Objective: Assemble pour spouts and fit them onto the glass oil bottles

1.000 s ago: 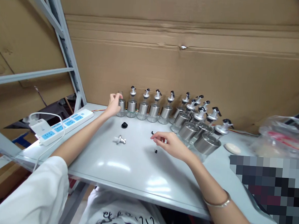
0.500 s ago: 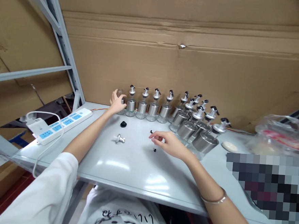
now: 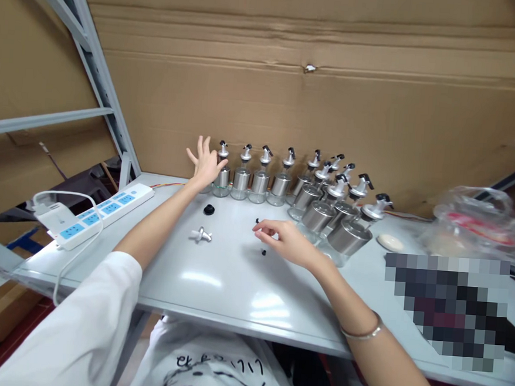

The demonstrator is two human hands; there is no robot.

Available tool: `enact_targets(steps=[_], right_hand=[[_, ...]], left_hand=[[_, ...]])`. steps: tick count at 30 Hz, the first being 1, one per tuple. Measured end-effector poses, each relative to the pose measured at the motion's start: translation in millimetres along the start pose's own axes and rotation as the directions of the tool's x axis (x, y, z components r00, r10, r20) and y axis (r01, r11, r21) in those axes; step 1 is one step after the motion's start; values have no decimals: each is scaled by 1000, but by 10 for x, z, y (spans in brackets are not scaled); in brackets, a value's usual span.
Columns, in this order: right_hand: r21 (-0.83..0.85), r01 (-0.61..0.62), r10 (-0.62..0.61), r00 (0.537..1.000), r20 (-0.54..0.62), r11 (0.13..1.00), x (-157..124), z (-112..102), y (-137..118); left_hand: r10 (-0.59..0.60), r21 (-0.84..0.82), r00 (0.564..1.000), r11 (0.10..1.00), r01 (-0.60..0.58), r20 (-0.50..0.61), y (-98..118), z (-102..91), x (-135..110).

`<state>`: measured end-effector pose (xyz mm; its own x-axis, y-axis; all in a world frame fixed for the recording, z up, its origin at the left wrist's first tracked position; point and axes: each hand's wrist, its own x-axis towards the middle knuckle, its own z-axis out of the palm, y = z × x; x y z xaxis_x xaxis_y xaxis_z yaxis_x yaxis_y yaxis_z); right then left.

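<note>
— Left hand (image 3: pixel 206 167) first, in the head view: how does it stand?
— Fingers splayed wide, at the left end of the row. Mostly hidden behind it is the end bottle (image 3: pixel 205 190), its glass base just showing under the wrist. I can't tell whether they touch.
— And next to that?
— Spouted bottles (image 3: pixel 259 184), upright along the cardboard wall (image 3: pixel 267 108), bunching closer together toward the right. The thumb overlaps the nearest one in view.
— Right hand (image 3: pixel 283 242)?
— Low over the table (image 3: pixel 235 265), thumb and fingers curled toward each other. A black bit (image 3: pixel 257 220) shows right at the fingertips; pinched or merely lying behind them, I can't tell. A small black piece (image 3: pixel 264 252) lies just below the hand.
— Anything between the hands?
— A silver spout (image 3: pixel 202 235) on its side, with a black stopper (image 3: pixel 209 209) just beyond it. Farther left sits a white power strip (image 3: pixel 106 215).
</note>
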<state>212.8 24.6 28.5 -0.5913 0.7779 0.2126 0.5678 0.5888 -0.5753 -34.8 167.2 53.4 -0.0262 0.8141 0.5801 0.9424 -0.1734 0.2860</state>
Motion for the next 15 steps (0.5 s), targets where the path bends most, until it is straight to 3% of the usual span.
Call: enact_targets(steps=[6,11,15], right_hand=[[3,17,-17,998,-58,1000,1,1,7],[7,65,-63,986,-152,998,-2,-13,-6],[36,122,-109,957,-268,992,-7,-11,-11]], left_hand=[[109,2,983,994,-110,-150,36,-82,-66],[114,-155,924,971,-181,-365,223,-413,-154],[155,-336,862,876,-345,-482,407,-664,-477]])
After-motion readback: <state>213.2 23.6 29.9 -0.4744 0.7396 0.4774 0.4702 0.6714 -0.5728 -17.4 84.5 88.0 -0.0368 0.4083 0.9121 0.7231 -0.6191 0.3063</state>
